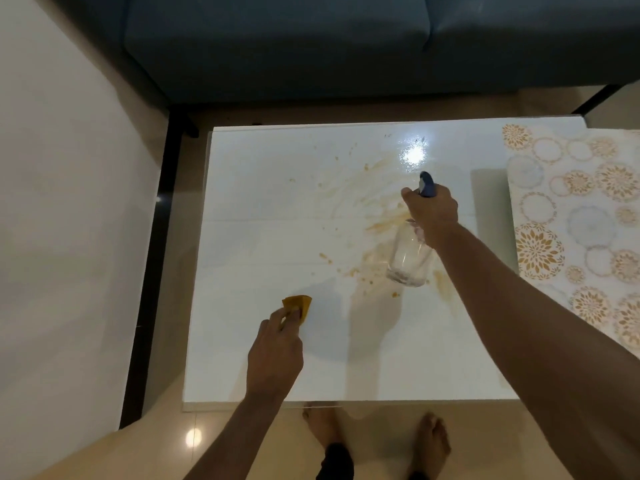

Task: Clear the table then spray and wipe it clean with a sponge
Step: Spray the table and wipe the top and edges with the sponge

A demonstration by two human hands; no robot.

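Observation:
A white glossy table (263, 209) carries orange-brown smears and splashes (377, 220) across its right middle. My right hand (433, 213) grips the neck of a clear spray bottle (408, 261) with a blue nozzle (426, 183), held above the stains with the nozzle pointing toward the far edge. My left hand (277, 348) pinches a small yellow-orange sponge (299, 306) over the table's near left part. The bottle's body looks almost empty of liquid.
A patterned mat with gold and grey circles (581, 230) lies on the table's right end. A dark blue sofa (311, 46) stands beyond the far edge. A pale wall (62, 202) is on the left. My bare feet (429, 438) stand on the tiled floor.

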